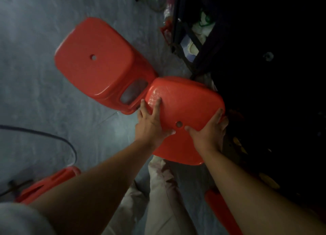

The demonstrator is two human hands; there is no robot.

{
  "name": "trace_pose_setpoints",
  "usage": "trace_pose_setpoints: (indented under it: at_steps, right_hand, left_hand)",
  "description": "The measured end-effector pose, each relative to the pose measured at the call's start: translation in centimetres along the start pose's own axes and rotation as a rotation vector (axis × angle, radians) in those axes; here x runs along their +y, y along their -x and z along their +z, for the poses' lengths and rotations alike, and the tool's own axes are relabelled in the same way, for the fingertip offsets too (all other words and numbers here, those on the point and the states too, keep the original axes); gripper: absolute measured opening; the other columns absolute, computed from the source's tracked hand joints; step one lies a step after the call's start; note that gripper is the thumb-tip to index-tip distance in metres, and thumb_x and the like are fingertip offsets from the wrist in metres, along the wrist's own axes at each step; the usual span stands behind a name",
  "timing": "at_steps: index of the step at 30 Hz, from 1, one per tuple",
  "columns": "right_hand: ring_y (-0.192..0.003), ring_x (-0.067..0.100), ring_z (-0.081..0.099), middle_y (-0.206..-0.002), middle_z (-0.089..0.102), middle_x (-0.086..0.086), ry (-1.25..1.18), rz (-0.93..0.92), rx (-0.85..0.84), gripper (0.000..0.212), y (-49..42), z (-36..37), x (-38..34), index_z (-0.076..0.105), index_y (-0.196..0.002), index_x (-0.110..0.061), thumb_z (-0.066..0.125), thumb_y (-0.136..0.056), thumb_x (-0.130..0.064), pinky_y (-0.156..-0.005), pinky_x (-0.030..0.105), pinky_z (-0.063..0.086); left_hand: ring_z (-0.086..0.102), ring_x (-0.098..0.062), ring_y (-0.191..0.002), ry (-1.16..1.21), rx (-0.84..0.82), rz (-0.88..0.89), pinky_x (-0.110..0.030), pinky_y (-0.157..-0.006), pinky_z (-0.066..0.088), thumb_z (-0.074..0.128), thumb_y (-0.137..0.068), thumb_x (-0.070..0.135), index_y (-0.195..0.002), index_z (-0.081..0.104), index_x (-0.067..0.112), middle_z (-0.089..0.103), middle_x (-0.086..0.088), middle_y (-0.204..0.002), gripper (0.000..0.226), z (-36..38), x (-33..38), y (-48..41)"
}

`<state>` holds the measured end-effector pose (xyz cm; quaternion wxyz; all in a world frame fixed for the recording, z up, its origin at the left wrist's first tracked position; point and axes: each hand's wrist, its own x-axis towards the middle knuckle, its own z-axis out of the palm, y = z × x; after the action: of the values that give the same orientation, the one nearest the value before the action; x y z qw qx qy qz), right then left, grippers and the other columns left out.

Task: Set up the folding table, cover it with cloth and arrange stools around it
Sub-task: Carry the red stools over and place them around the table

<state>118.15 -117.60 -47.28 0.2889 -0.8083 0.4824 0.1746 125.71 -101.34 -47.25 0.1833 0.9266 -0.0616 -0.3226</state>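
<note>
I look down on a red plastic stool (187, 104) with a small hole in its seat. My left hand (151, 123) grips the seat's left edge, thumb and fingers lying over the top. My right hand (210, 130) grips the seat's right edge, fingers wrapped under the rim. A second red stool (98, 62) stands on the grey floor just to the left, its side touching the one I hold. The dark folding table (264, 67) fills the right side, its black metal frame (187, 34) showing at the top.
Part of another red stool (47, 183) lies at the lower left, and a red piece (220, 212) shows at the lower right. A dark cable (53, 137) curves over the floor at the left. Bags and clutter (199, 26) sit behind the table frame.
</note>
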Motion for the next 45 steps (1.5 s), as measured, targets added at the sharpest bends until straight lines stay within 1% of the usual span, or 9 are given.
trace_pose_setpoints:
  at_steps: [8, 15, 18, 20, 22, 25, 30, 35, 45]
  right_hand:
    - [-0.146, 0.042, 0.026, -0.163, 0.007, 0.017, 0.135, -0.07, 0.026, 0.134, 11.7, -3.2, -0.9, -0.007, -0.159, -0.025, 0.088, -0.068, -0.051, -0.108, 0.055, 0.039]
    - [-0.142, 0.043, 0.03, -0.16, 0.009, 0.019, 0.203, -0.259, 0.04, 0.126, 25.9, -2.9, -3.3, -0.002, -0.159, -0.029, 0.084, -0.07, -0.056, -0.107, 0.052, 0.04]
    - [-0.143, 0.043, 0.029, -0.16, 0.009, 0.02, 0.233, -0.304, 0.041, 0.126, 32.4, -1.9, -4.9, -0.002, -0.158, -0.03, 0.083, -0.07, -0.058, -0.107, 0.054, 0.041]
    - [-0.14, 0.044, 0.035, -0.159, 0.014, 0.021, 0.257, -0.346, 0.016, 0.125, 36.1, -1.3, -6.1, 0.002, -0.158, -0.029, 0.084, -0.068, -0.058, -0.105, 0.054, 0.042]
    - [-0.137, 0.045, 0.04, -0.158, 0.017, 0.023, 0.305, -0.398, -0.014, 0.125, 38.9, -0.8, -7.3, 0.005, -0.159, -0.028, 0.085, -0.068, -0.056, -0.107, 0.05, 0.041]
    - [-0.14, 0.045, 0.037, -0.161, 0.012, 0.025, 0.365, -0.497, -0.059, 0.126, 42.3, 0.2, -9.6, 0.003, -0.16, -0.027, 0.086, -0.069, -0.054, -0.112, 0.049, 0.037]
    - [-0.144, 0.047, 0.031, -0.163, 0.006, 0.026, 0.423, -0.68, -0.141, 0.125, 46.9, 2.9, -13.6, 0.0, -0.16, -0.032, 0.085, -0.071, -0.054, -0.114, 0.05, 0.034]
    - [-0.139, 0.047, 0.036, -0.16, 0.012, 0.024, 0.478, -0.819, -0.184, 0.123, 49.7, 5.6, -17.1, 0.003, -0.16, -0.033, 0.083, -0.07, -0.057, -0.114, 0.049, 0.037]
    - [-0.145, 0.043, 0.03, -0.163, 0.007, 0.021, 0.558, -0.998, -0.324, 0.12, 46.9, 8.7, -26.4, 0.004, -0.16, -0.035, 0.083, -0.072, -0.054, -0.115, 0.048, 0.034]
  left_hand:
    - [0.016, -0.041, -0.15, 0.091, 0.027, -0.023, -0.058, -0.109, 0.042, 0.086, -0.062, 0.062, -0.155, -0.004, 0.048, -0.011, -0.013, -0.167, 0.131, -3.2, -3.7, 10.8]
    - [0.022, -0.041, -0.148, 0.168, 0.154, -0.05, -0.058, -0.108, 0.043, 0.088, -0.058, 0.063, -0.156, 0.003, 0.045, -0.003, -0.015, -0.166, 0.131, -8.9, -11.4, 22.8]
    - [0.022, -0.041, -0.148, 0.195, 0.178, -0.09, -0.056, -0.108, 0.042, 0.088, -0.058, 0.063, -0.158, 0.008, 0.042, -0.003, -0.015, -0.166, 0.13, -11.6, -15.3, 28.1]
    - [0.025, -0.042, -0.146, 0.219, 0.197, -0.133, -0.056, -0.109, 0.041, 0.088, -0.057, 0.064, -0.158, 0.01, 0.04, -0.001, -0.016, -0.166, 0.13, -12.8, -17.9, 31.5]
    - [0.029, -0.043, -0.145, 0.256, 0.227, -0.182, -0.058, -0.109, 0.042, 0.087, -0.055, 0.067, -0.157, 0.011, 0.04, 0.001, -0.016, -0.165, 0.13, -13.6, -20.3, 34.4]
    - [0.031, -0.042, -0.144, 0.336, 0.295, -0.252, -0.059, -0.108, 0.043, 0.086, -0.053, 0.068, -0.153, 0.012, 0.043, 0.005, -0.012, -0.164, 0.127, -14.3, -23.5, 38.0]
    - [0.03, -0.041, -0.144, 0.424, 0.441, -0.38, -0.06, -0.109, 0.041, 0.085, -0.05, 0.072, -0.152, 0.017, 0.043, 0.01, -0.014, -0.162, 0.125, -16.1, -28.4, 42.3]
    - [0.014, -0.046, -0.151, 0.456, 0.467, -0.521, -0.059, -0.115, 0.034, 0.088, -0.055, 0.067, -0.156, 0.004, 0.045, -0.006, -0.02, -0.166, 0.134, -18.2, -32.0, 44.1]
    - [0.021, -0.041, -0.148, 0.498, 0.555, -0.767, -0.059, -0.112, 0.038, 0.088, -0.055, 0.065, -0.156, 0.01, 0.046, 0.003, -0.017, -0.165, 0.128, -22.6, -33.0, 40.2]
